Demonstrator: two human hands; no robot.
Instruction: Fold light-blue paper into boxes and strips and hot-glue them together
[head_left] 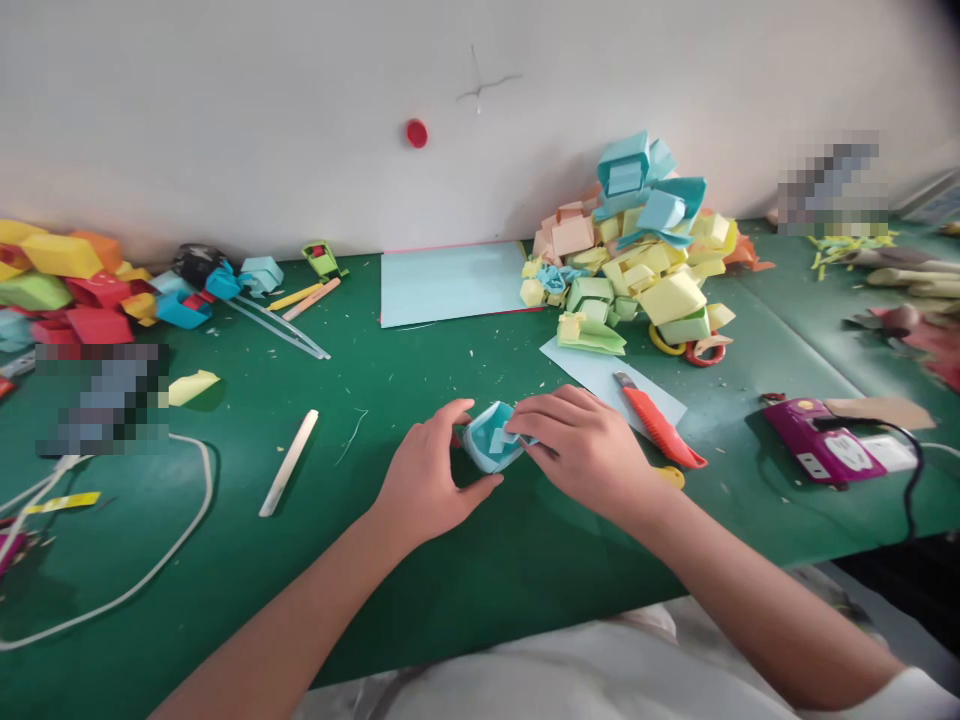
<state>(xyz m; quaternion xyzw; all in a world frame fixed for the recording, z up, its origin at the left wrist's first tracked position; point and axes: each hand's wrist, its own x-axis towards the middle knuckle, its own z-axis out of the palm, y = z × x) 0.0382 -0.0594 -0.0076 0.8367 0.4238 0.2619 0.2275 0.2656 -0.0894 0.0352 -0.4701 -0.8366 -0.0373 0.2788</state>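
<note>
A small folded blue paper box (489,438) rests on the green table (390,560) in front of me. My left hand (429,478) cups it from the left, thumb and forefinger curled round its side. My right hand (581,447) comes from the right, fingers pinched on a paper flap at the box's top. Just right of that hand an orange utility knife (660,425) lies on a pale blue sheet (592,375).
A heap of folded yellow, green and blue paper boxes (637,270) sits behind, beside a light blue sheet (450,283). More coloured boxes (67,285) are piled far left. A white stick (289,462), white cable (180,530) and purple device (821,448) lie around.
</note>
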